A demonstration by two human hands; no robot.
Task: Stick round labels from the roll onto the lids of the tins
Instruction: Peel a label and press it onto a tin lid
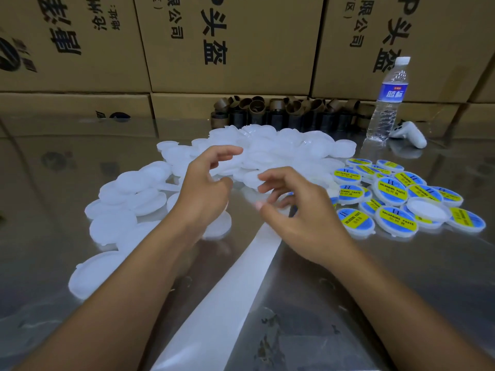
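- Steel bench (375, 290) held plain white lids (281, 145), with blue-and-yellow labelled lids (391, 194) at right.
- White label strip (227, 303) ended beneath the curled fingers (273, 175) of the right hand (302, 218); whether they gripped anything was unclear.
- Left hand (206, 191) had its fingers apart, holding nothing.

- Silver table top (401, 290): polished sheet metal, mirror-glossy, with dull scuffs and smears.
- Plain round white lids (126, 183): translucent plastic, frosted, matt.
- Blue-and-yellow round labels (391, 192): smooth print, slight sheen.
- Long white backing strip (227, 298): smooth paper, satin.
- Brown cartons (254, 49): cardboard, matt.
- Clear water bottle (385, 108): thin ribbed plastic, glossy.
- Brown tube cores (257, 108): matt cardboard.
- White handheld controller (412, 133): smooth hard plastic.
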